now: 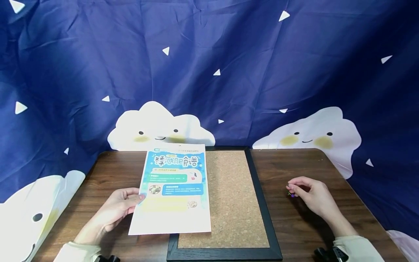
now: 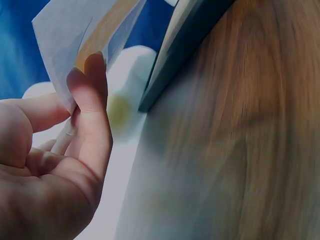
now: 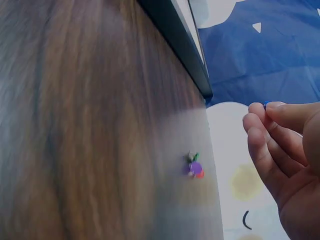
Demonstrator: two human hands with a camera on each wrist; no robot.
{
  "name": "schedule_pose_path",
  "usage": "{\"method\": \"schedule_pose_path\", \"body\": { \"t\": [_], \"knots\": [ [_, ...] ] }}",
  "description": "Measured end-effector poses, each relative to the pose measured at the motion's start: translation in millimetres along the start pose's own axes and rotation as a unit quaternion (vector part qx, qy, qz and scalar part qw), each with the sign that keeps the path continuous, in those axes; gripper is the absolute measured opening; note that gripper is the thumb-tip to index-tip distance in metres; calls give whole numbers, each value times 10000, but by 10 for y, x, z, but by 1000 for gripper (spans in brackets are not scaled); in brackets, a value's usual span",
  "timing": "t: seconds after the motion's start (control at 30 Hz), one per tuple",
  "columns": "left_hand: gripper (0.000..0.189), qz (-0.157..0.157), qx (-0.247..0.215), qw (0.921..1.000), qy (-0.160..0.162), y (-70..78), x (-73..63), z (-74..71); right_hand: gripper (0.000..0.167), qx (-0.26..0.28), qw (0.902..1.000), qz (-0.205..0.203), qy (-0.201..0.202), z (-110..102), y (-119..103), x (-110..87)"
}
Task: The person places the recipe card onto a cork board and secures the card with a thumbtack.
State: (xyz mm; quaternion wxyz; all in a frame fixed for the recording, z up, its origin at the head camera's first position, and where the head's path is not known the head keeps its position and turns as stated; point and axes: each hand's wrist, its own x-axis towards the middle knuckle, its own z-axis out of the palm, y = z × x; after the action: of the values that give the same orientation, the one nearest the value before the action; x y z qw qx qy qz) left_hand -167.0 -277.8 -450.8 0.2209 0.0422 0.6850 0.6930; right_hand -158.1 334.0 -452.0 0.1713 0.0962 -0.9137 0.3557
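Note:
My left hand (image 1: 118,206) pinches a printed paper sheet (image 1: 175,194) by its left edge, thumb in front and fingers behind. Blue, green and yellow print covers the sheet, which is held over the left part of a black-framed corkboard (image 1: 234,203). In the left wrist view the fingers (image 2: 90,95) bend behind the paper (image 2: 60,55). To the right of the board, my right hand (image 1: 312,194) pinches a tiny blue push pin (image 3: 266,105), mostly hidden between thumb and forefinger. Below it, several coloured push pins (image 3: 195,167) lie on the table.
A dark brown wooden table (image 1: 294,163) carries the board, whose black frame (image 1: 226,254) reaches the near side. Behind the table hangs a blue cloth (image 1: 196,72) with white clouds and triangles.

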Motion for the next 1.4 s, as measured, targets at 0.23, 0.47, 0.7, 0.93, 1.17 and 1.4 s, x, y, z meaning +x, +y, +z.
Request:
{"method": "schedule_pose_path", "body": {
  "t": [0.23,0.47,0.7,0.93,1.17,1.4],
  "knots": [
    [44,3,-85,9998,-169,-27,170,255,10,170,9996,149,-171,101,-96,90],
    [44,98,-99,9993,-332,-64,327,484,10,285,9990,179,-278,185,-186,164],
    [40,81,-142,9991,-379,-105,434,691,10,377,9984,241,-358,245,-223,222],
    [38,68,-109,9991,-399,-130,532,873,11,488,9974,220,-488,328,-231,285],
    [36,62,-35,9993,-375,-120,605,985,11,521,9971,92,-554,415,-227,374],
    [32,79,131,9991,-395,-127,670,1086,12,623,9949,222,-765,519,-223,471]
  ]
}}
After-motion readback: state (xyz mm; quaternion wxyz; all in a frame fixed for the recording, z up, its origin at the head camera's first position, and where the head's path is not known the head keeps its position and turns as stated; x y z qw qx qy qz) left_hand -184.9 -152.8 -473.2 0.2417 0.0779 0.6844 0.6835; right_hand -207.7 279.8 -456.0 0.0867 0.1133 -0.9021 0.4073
